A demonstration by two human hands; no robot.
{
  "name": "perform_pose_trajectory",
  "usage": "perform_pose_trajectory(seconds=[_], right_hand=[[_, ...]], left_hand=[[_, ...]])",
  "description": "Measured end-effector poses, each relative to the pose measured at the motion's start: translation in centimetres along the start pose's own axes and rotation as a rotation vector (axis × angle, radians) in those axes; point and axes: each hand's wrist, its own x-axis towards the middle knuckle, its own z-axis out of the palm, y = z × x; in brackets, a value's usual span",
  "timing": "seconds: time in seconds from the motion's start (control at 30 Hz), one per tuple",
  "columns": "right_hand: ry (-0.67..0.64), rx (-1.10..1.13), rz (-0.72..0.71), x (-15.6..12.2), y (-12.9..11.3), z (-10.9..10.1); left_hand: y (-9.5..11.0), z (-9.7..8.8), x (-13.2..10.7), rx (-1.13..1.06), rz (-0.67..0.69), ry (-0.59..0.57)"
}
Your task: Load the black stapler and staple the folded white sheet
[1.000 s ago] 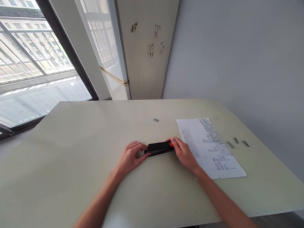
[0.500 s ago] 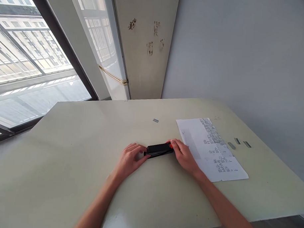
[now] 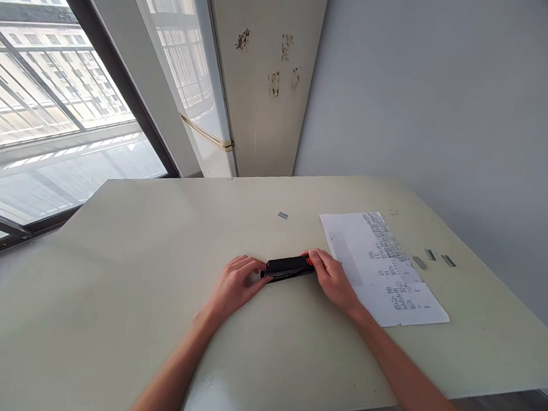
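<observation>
A black stapler (image 3: 287, 266) with a red part at its right end lies on the pale table (image 3: 118, 296), tilted slightly up toward the right. My left hand (image 3: 236, 283) pinches its left end between thumb and fingers. Around the red right end, my right hand (image 3: 332, 278) is closed, thumb on the near side; its fingertips are partly hidden behind the stapler. To the right of it lies a printed sheet of paper (image 3: 353, 250), which my right forearm partly overlaps. Behind the stapler rests a small strip of staples (image 3: 283, 215).
Several more staple strips (image 3: 430, 255) lie right of the paper. A refrigerator (image 3: 263, 127) with brown marks on its side stands beyond the table's far edge. There is a window (image 3: 57, 90) at the left and a grey wall (image 3: 430, 103) at the right.
The view has shifted slightly. Both hands keep their hold on the stapler, with no clear change in its position on the table.
</observation>
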Motion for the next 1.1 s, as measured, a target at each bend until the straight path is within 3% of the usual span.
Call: perform_pose_trajectory(seconds=[0.3, 0.43, 0.73, 0.97, 1.1], right_hand=[[0.041, -0.032, -0.032, 0.1, 0.4, 0.6], [0.046, -0.029, -0.034, 0.1, 0.4, 0.7], [0.037, -0.043, -0.056, 0.1, 0.7, 0.8], [-0.136, -0.131, -0.187, -0.4, 0.0, -0.5], [-0.153, -0.171, -0.198, -0.4, -0.4, -0.7]], left_hand=[[0.8, -0.7, -0.2, 0.026, -0.048, -0.037], [1.2, -2.4, -1.4, 0.033, -0.18, -0.086], [0.8, -5.2, -5.3, 0.005, -0.42, -0.044], [1.6, -5.5, -6.2, -0.041, -0.438, 0.018], [2.1, -5.2, -6.4, -0.154, -0.507, 0.077]])
